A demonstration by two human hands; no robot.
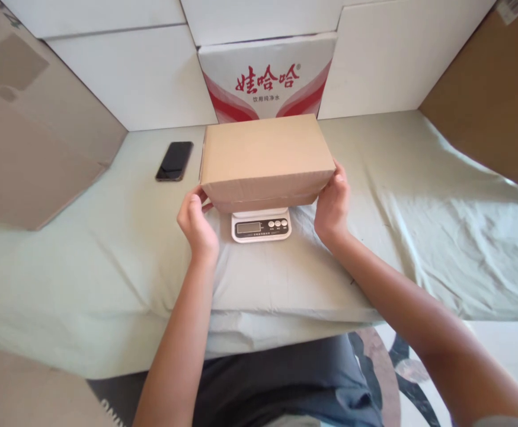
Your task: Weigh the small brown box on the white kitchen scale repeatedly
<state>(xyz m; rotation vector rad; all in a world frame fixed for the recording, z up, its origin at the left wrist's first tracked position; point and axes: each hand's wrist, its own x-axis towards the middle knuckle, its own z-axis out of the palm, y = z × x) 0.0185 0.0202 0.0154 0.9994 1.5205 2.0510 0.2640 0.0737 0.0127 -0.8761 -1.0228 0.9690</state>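
A closed brown cardboard box [265, 148] sits over a small white digital scale [261, 236], hiding most of its platform. The front of the scale shows, with a blank-looking display and round buttons. At the box's lower left front corner, my left hand [197, 222] grips the edge, fingertips partly hidden behind it. My right hand [333, 201] holds the opposite front corner, its fingers curled along the side. Whether the box's full weight rests on the scale I cannot tell.
A black phone [175, 161] lies left of the box on the pale green cloth [130, 255]. White boxes, one with red lettering [265, 77], line the back. Large cardboard boxes stand at left [32, 130] and right [494, 95]. The cloth's front edge hangs above my lap.
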